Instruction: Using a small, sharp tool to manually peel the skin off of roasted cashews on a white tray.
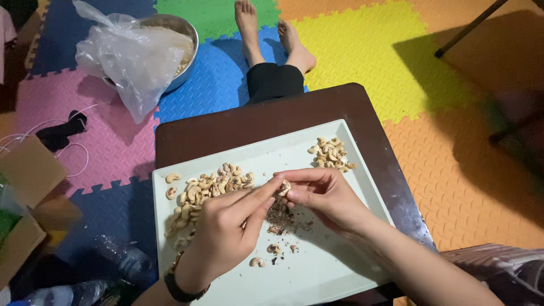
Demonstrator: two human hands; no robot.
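— Cashew (284,187): where is it right now?

— Just left of the frame's centre, pinched between your two hands above the white tray (340,266). Your left hand (226,226) comes up from the bottom edge, its fingers closed, the forefinger and thumb stretched out to press on the nut. Your right hand (326,195) comes in from the lower right and grips the same nut with curled fingertips.

— What lies under your hands?

— A scatter of dark skin flakes (286,218) on the tray, directly below the nut, with a few loose nuts (266,255) just beside it toward the bottom.

— And the rest of the tray?

— You have a big pile of nuts (207,190) at the left of the tray, partly hidden behind your left hand, and a smaller pile (331,154) near the tray's upper right corner, well apart from the first.

— What does the tray sit on?

— A dark brown table (238,127) in the middle of the frame, over coloured foam mats (362,51). A metal bowl (184,31) with a clear plastic bag (133,59) draped over it sits in the upper left, and a cardboard box (28,187) shows at the left edge.
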